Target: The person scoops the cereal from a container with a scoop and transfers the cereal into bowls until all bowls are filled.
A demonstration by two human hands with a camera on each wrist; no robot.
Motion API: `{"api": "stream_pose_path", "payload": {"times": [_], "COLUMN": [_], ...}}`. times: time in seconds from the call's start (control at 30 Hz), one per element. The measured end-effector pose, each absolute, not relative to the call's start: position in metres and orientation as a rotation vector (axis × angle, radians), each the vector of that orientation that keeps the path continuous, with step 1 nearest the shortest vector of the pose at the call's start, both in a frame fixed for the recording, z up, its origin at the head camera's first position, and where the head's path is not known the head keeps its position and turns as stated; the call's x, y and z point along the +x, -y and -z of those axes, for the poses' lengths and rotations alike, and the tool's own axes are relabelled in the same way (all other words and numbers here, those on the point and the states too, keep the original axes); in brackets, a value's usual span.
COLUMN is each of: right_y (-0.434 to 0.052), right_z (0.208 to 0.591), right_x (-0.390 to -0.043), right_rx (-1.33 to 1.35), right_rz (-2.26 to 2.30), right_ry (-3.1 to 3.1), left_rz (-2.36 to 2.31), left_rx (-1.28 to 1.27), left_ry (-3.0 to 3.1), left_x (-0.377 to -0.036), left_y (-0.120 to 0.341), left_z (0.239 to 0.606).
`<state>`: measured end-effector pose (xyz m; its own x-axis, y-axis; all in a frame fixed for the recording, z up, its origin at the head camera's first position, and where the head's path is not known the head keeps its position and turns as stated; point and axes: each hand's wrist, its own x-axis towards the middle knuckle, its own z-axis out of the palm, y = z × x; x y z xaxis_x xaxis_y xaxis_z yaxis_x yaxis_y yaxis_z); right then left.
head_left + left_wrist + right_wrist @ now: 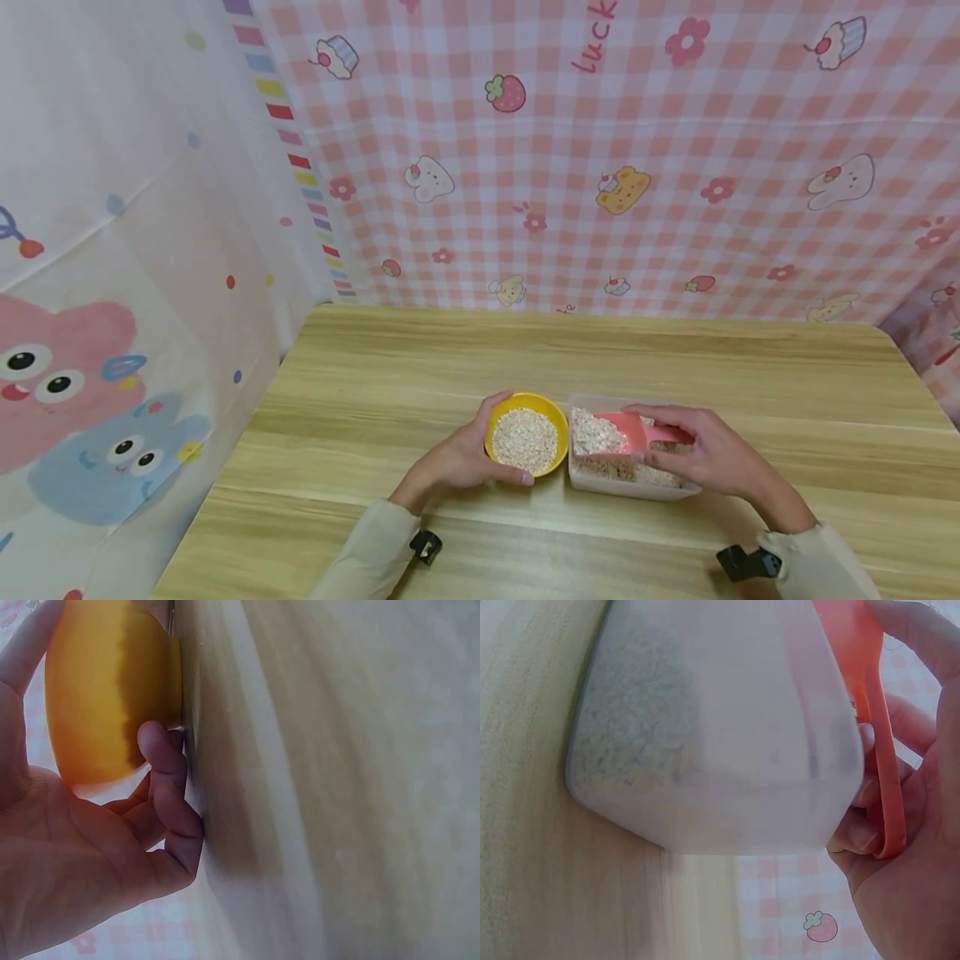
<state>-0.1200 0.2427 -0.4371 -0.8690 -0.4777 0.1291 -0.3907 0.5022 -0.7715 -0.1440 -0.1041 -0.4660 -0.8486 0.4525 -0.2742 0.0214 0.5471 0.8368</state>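
Observation:
My left hand holds a yellow bowl from its left side, with the thumb along the near rim. Pale flaky grains lie inside the bowl. In the left wrist view, the bowl's smooth outer wall rests against the tabletop, and some fingers bend beside its base. My right hand grips the handle of a coral-red scoop, which is loaded with the same sort of grains. The scoop is over a translucent plastic box that also contains grains. Through the box wall, a layer of grains shows in the right wrist view.
The wooden table runs back to a pink checked cloth. A white cloth with cartoon figures hangs at the left. The bowl and box stand side by side, nearly touching.

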Motion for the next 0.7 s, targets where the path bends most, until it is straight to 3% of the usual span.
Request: {"api": "stream_pose_path", "payload": {"times": [0.7], "right_y": [-0.237], "right_z": [0.414], "right_x": [-0.127], "right_rx": [-0.854], "right_rz": [1.211], "right_ry": [-2.736], "left_rz": [-1.255], "left_rx": [0.353], "left_ry": [-2.314], "left_x": [-0.144], "left_y": [0.104], "left_z": [0.467]}}
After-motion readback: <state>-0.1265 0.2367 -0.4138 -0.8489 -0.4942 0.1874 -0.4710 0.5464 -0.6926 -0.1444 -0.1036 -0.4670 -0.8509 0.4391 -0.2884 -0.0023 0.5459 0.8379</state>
